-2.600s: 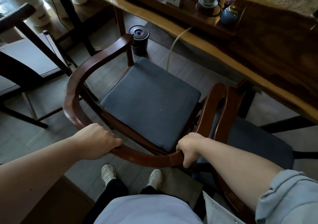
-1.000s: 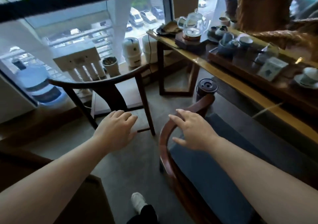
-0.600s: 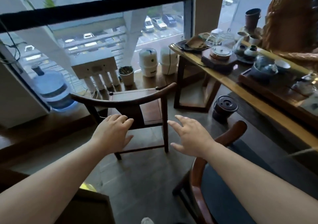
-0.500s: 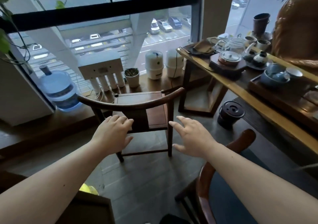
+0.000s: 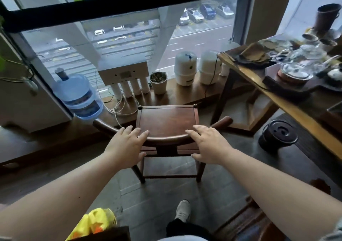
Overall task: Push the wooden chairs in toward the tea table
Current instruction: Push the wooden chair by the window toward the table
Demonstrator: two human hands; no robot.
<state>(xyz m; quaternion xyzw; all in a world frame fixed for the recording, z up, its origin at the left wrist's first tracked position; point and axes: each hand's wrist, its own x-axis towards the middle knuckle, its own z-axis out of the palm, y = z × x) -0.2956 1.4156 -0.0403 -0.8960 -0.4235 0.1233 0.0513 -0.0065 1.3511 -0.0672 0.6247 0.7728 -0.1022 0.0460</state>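
Note:
A small dark wooden chair point(image 5: 167, 119) with a bare seat stands in front of me, facing the window, its curved back rail point(image 5: 166, 139) nearest me. My left hand point(image 5: 125, 146) lies over the left part of that rail, fingers spread and thumb below it. My right hand point(image 5: 209, 144) reaches onto the right part of the rail in the same way, not closed around it. The long wooden tea table point(image 5: 259, 81) runs along the right side with a tea set on it. A corner of the armchair point(image 5: 246, 222) shows at the bottom right.
A blue water bottle point(image 5: 77, 92), a white water filter point(image 5: 124, 76), a plant pot point(image 5: 158, 82) and two white tanks point(image 5: 185, 68) line the window ledge beyond the chair. A black round bin point(image 5: 277, 138) stands under the table edge. A yellow object point(image 5: 96, 222) sits at bottom left.
I let go of the cushioned armchair and turned left toward the small chair. Both open hands have moved forward and now reach its back rail.

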